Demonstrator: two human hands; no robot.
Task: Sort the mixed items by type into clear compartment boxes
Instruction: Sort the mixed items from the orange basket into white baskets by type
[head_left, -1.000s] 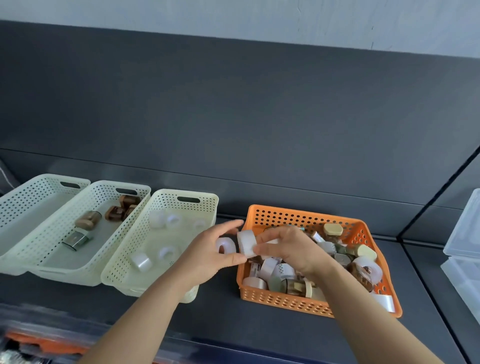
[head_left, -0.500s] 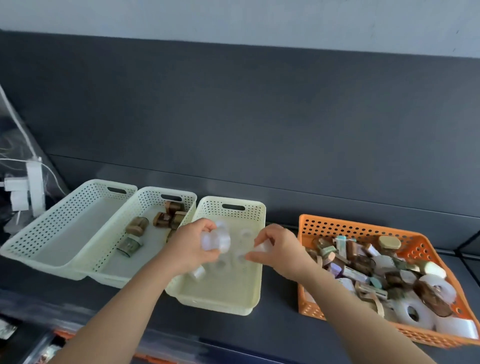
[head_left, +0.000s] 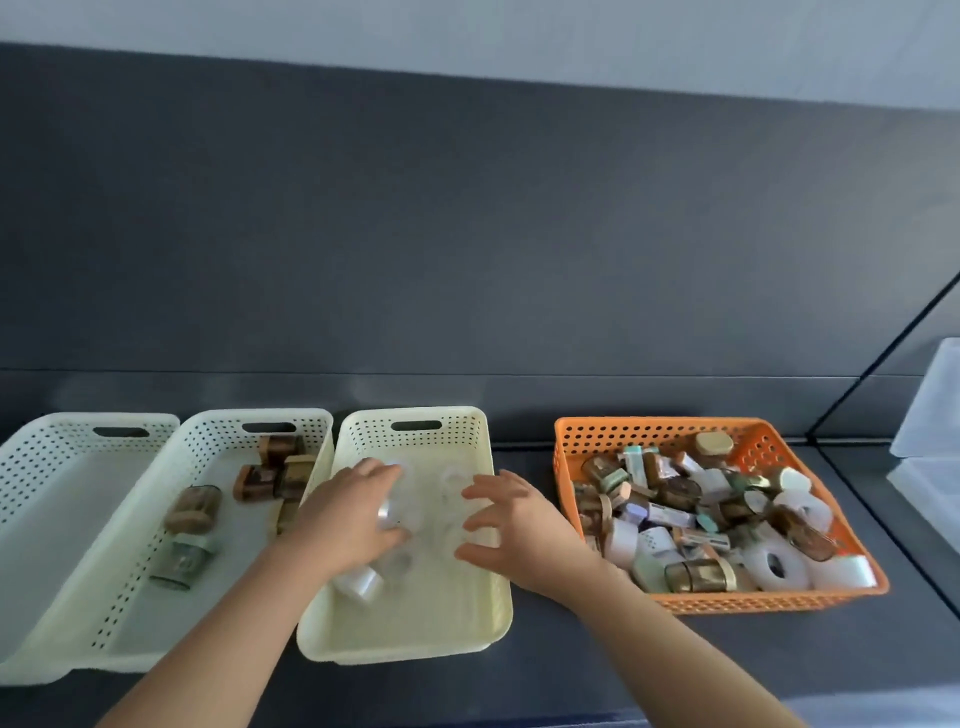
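A dark grey wall panel rises behind a dark grey table (head_left: 545, 670), where four baskets stand in a row. At the right, the orange perforated plastic basket (head_left: 655, 432) is heaped with the mixed items, including white tape rolls (head_left: 774, 564), brown jars and small boxes. Both hands hang over the right-hand cream perforated plastic basket (head_left: 415, 642), which holds the translucent tape rolls (head_left: 358, 583). The left hand (head_left: 345, 522) has one blurred translucent roll (head_left: 399, 512) at its fingers; whether they pinch it or not cannot be told. The right hand (head_left: 522, 519) spreads its fingers wide and holds nothing.

The likeliest slip is a round, light roll landing on edge, then rolling or hopping over the low wall onto the table. In the orange heap, jars lie across the rolls, so tugging one out could tumble its neighbours over the rim. The left forearm passes just beside the middle cream basket (head_left: 317, 431), and a careless pull back could nudge it and its squat brown jars (head_left: 192, 512).

A third cream basket (head_left: 57, 431) stands at the far left. Stacked clear plastic boxes (head_left: 930, 415) sit at the right edge, well apart. Only the orange basket's left wall lies between the right hand and the heap.
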